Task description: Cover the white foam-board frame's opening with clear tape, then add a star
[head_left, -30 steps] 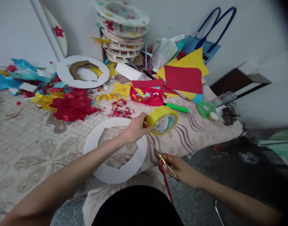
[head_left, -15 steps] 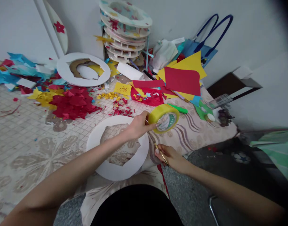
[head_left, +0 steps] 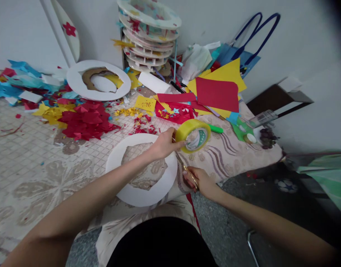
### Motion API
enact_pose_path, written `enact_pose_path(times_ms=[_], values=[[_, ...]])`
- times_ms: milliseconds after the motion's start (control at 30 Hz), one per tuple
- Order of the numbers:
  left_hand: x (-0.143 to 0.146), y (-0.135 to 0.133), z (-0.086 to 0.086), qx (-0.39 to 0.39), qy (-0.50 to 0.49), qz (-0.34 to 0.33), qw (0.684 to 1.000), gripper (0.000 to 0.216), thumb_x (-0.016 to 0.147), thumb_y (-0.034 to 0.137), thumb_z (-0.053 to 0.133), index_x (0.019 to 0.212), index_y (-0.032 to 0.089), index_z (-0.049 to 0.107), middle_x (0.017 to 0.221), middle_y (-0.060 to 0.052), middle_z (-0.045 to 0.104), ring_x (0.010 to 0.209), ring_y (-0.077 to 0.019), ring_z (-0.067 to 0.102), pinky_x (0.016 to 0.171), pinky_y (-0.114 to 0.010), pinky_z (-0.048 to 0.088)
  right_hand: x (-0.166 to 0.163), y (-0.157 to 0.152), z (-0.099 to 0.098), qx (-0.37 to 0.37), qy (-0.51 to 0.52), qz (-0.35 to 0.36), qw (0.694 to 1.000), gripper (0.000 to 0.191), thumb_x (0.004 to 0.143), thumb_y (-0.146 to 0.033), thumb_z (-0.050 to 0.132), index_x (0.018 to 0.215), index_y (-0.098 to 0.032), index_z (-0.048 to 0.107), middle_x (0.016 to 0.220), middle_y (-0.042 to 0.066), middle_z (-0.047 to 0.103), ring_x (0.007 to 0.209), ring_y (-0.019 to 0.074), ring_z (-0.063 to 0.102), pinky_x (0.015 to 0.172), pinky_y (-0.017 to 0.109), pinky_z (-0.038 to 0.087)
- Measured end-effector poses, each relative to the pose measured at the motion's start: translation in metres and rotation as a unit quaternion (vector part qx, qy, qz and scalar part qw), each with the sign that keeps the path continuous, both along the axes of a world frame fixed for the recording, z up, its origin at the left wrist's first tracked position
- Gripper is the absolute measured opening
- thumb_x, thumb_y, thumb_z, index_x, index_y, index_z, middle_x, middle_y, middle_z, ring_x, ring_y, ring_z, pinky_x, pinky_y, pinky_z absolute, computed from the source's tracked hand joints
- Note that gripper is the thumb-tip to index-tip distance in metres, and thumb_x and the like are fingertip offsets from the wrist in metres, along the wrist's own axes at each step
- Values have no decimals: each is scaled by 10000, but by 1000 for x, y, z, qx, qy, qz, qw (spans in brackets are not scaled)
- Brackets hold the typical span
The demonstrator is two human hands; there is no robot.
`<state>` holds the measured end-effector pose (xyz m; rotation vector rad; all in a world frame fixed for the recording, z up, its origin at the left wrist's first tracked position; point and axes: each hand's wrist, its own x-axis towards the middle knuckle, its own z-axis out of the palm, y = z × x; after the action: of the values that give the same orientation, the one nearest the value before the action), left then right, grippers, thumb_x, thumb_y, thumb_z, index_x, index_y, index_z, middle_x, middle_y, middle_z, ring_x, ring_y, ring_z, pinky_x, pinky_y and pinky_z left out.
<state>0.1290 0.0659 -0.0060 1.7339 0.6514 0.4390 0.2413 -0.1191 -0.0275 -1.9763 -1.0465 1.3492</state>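
Observation:
My left hand (head_left: 168,144) grips a thick roll of yellow adhesive tape (head_left: 184,134) by its near side, holding it up on edge over the table. Below and to the right, my right hand (head_left: 197,179) is closed around a pair of gold-coloured scissors (head_left: 193,178), blades toward the upper left. Under my left forearm lies a white foam ring (head_left: 164,185) with an angular cut-out, near the table's front edge. A bright green tool handle (head_left: 216,129) rests just behind the tape, partly hidden by it.
Red folded paper stars (head_left: 87,120) are heaped at left. Another white ring (head_left: 72,82) lies behind them. A tiered round stand (head_left: 149,48) rises by the wall. Red card (head_left: 217,94), a white roll (head_left: 153,82) and a blue bag (head_left: 227,55) sit at the back right.
The white ring near me has shifted slightly to the right and away from me. The tape has tilted slightly in my left hand. Both hands keep their hold.

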Motion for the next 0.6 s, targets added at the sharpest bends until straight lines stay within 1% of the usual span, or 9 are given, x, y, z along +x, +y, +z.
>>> enact_pose_path(times_ms=[133,233,333,400,467,533,600], values=[[12,4,-5,-74,-15,4,997,302,755,375,725,808,208,479,641,14,631,615,-176,645,600,-296,486,1,0,2,-3,6,-1,1000,414,877,-588,449,688,-220,431,513,-64,402,415,84,362,412,224,318],[27,5,-7,-139,-20,-2,990,294,791,403,708,790,180,517,645,-29,660,602,-171,669,615,-305,538,1,1,5,-5,7,1,1000,419,871,-595,452,688,-218,444,503,-64,402,409,86,362,412,228,327],[44,4,-6,-173,-13,-4,985,306,816,417,694,784,146,557,658,-59,672,616,-156,679,659,-293,568,2,3,6,-6,7,8,1000,439,865,-615,460,685,-215,453,505,-62,411,409,89,376,419,233,346],[54,3,-5,-171,6,-10,985,302,827,407,685,790,124,585,642,-66,672,617,-153,682,668,-281,572,3,3,7,-6,2,14,1000,453,860,-628,476,685,-210,467,513,-57,427,413,89,390,421,232,346],[62,4,-4,-149,40,-20,988,305,848,408,654,773,115,611,616,-71,673,608,-164,684,649,-280,567,4,3,8,-5,-5,23,1000,466,862,-637,482,687,-205,478,516,-55,436,414,88,399,418,229,336],[67,6,-3,-109,86,-25,990,349,870,437,604,709,128,620,572,-70,662,601,-193,688,621,-292,552,5,3,8,-5,-9,32,999,475,870,-642,474,689,-203,481,520,-54,440,414,87,405,417,227,331],[68,8,-1,-48,132,-23,990,397,870,471,581,632,154,604,537,-68,644,650,-235,701,634,-307,533,5,2,7,-2,-7,37,999,484,877,-648,460,693,-201,481,526,-53,441,414,86,407,416,227,325]])
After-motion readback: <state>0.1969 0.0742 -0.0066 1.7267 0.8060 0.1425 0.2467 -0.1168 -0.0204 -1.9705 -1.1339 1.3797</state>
